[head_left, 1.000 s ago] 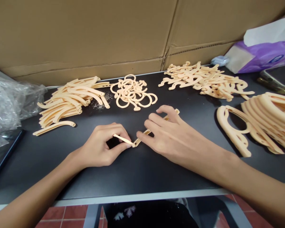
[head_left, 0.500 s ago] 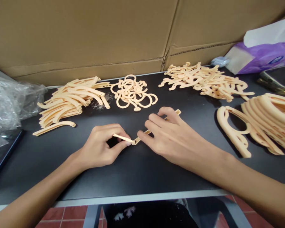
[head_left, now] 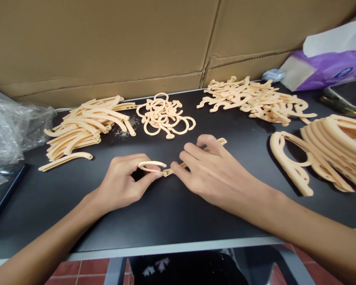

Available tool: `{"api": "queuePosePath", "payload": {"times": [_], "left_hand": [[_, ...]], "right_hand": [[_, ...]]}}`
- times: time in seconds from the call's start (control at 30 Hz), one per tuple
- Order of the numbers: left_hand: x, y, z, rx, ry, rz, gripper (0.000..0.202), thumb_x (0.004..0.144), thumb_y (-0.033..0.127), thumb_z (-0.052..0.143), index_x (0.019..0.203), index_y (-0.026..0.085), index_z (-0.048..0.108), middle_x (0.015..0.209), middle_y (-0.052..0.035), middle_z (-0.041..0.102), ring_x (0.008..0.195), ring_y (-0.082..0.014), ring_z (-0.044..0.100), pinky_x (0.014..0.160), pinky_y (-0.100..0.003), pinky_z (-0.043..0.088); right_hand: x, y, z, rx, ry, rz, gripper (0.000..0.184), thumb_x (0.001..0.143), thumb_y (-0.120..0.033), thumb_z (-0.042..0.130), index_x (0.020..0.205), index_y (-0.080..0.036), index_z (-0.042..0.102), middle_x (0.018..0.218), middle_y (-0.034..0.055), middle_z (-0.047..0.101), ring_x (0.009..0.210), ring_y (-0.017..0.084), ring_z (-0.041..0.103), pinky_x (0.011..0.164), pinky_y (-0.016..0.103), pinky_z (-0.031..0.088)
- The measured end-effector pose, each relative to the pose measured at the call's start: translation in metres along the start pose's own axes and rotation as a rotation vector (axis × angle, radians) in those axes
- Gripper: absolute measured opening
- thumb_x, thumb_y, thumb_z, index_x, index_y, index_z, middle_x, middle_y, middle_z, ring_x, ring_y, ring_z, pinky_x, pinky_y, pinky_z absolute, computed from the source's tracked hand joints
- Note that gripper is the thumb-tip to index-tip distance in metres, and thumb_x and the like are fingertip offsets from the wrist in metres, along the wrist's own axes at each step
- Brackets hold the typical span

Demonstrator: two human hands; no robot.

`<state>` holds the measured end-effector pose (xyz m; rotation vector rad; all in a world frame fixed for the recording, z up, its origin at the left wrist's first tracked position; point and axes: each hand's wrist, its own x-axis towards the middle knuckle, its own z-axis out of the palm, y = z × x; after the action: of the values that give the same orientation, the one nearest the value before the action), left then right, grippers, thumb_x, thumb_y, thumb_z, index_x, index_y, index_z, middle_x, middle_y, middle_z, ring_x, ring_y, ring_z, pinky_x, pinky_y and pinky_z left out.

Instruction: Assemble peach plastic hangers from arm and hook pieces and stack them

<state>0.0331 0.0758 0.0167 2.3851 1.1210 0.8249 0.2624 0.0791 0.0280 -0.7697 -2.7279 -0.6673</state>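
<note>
My left hand (head_left: 121,180) pinches a small peach plastic loop piece (head_left: 150,165) between thumb and fingers. Its end meets the near end of a flat, peach plastic strip (head_left: 185,162). My right hand (head_left: 213,170) lies over that strip, with fingers gripping it and its far end showing beyond them. Behind my hands lie loose piles of long curved arcs (head_left: 83,128), tangled loops (head_left: 166,118) and hooked pieces (head_left: 255,103). Where the two plastic parts meet, I cannot tell whether they are joined.
A stack of larger peach plastic hanger-like frames (head_left: 323,154) stands at the right of the black table (head_left: 172,225). A phone (head_left: 348,93), a purple tissue pack (head_left: 329,65) and a crumpled plastic bag (head_left: 12,134) sit around it, with cardboard (head_left: 106,47) behind.
The piece in my left hand has turned, from a thin edge-on bar to an open oval loop. My right hand and the strip have shifted only slightly.
</note>
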Motion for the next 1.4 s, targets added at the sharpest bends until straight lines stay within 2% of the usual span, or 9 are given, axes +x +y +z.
{"api": "queuePosePath", "payload": {"times": [0.27, 0.43, 0.9, 1.1, 1.2, 1.3, 1.4], "left_hand": [[0.001, 0.002, 0.001, 0.013, 0.039, 0.009, 0.007, 0.088, 0.021, 0.07, 0.082, 0.018, 0.072, 0.074, -0.0001, 0.072, 0.062, -0.0115, 0.064, 0.06, -0.022, 0.046], [0.001, 0.001, 0.001, 0.031, 0.05, -0.034, 0.009, 0.088, 0.024, 0.07, 0.08, 0.019, 0.072, 0.078, -0.0003, 0.076, 0.064, -0.0125, 0.068, 0.059, -0.022, 0.047], [0.002, -0.001, 0.002, -0.014, 0.078, -0.075, 0.011, 0.086, 0.026, 0.072, 0.078, 0.019, 0.071, 0.081, -0.002, 0.077, 0.078, -0.0179, 0.073, 0.069, -0.026, 0.053], [0.001, -0.002, 0.004, -0.13, 0.172, -0.179, 0.009, 0.084, 0.025, 0.072, 0.077, 0.019, 0.072, 0.078, -0.0013, 0.075, 0.077, -0.0176, 0.071, 0.072, -0.028, 0.055], [0.002, -0.001, 0.003, -0.233, 0.243, -0.252, 0.01, 0.082, 0.026, 0.074, 0.076, 0.018, 0.072, 0.077, -0.0013, 0.075, 0.073, -0.0162, 0.069, 0.071, -0.028, 0.055], [0.004, 0.002, 0.001, -0.318, 0.312, -0.296, 0.01, 0.08, 0.025, 0.075, 0.076, 0.017, 0.071, 0.078, -0.0013, 0.075, 0.071, -0.0147, 0.068, 0.07, -0.027, 0.056], [0.007, 0.004, -0.002, -0.379, 0.381, -0.299, 0.01, 0.079, 0.024, 0.076, 0.077, 0.016, 0.071, 0.078, -0.001, 0.075, 0.07, -0.0137, 0.067, 0.07, -0.025, 0.056]], "right_hand": [[0.0, -0.004, 0.001, -0.013, 0.008, 0.01, 0.031, 0.09, 0.0, 0.045, 0.076, -0.017, 0.067, 0.062, 0.0021, 0.057, 0.067, 0.021, 0.051, 0.075, 0.038, 0.027], [0.001, -0.006, 0.002, 0.005, 0.051, -0.005, 0.029, 0.09, -0.001, 0.048, 0.077, -0.015, 0.07, 0.061, 0.0016, 0.056, 0.065, 0.02, 0.051, 0.074, 0.037, 0.028], [0.001, -0.003, 0.012, 0.095, 0.007, 0.07, 0.024, 0.092, -0.006, 0.051, 0.085, -0.016, 0.07, 0.067, 0.0028, 0.06, 0.072, 0.02, 0.048, 0.076, 0.037, 0.025], [0.002, 0.001, 0.013, 0.254, -0.019, 0.15, 0.022, 0.096, -0.013, 0.051, 0.086, -0.016, 0.071, 0.073, 0.0045, 0.063, 0.073, 0.019, 0.047, 0.076, 0.036, 0.026], [0.003, 0.002, 0.014, 0.382, -0.029, 0.198, 0.024, 0.099, -0.016, 0.049, 0.099, -0.016, 0.073, 0.078, 0.0055, 0.065, 0.076, 0.019, 0.049, 0.075, 0.035, 0.028], [0.002, 0.002, 0.017, 0.468, 0.013, 0.241, 0.026, 0.101, -0.019, 0.047, 0.111, -0.015, 0.071, 0.086, 0.0065, 0.067, 0.083, 0.019, 0.054, 0.075, 0.034, 0.03], [0.002, 0.001, 0.02, 0.442, 0.096, 0.281, 0.025, 0.101, -0.022, 0.048, 0.112, -0.015, 0.07, 0.092, 0.0074, 0.068, 0.088, 0.02, 0.057, 0.079, 0.035, 0.032]]}}
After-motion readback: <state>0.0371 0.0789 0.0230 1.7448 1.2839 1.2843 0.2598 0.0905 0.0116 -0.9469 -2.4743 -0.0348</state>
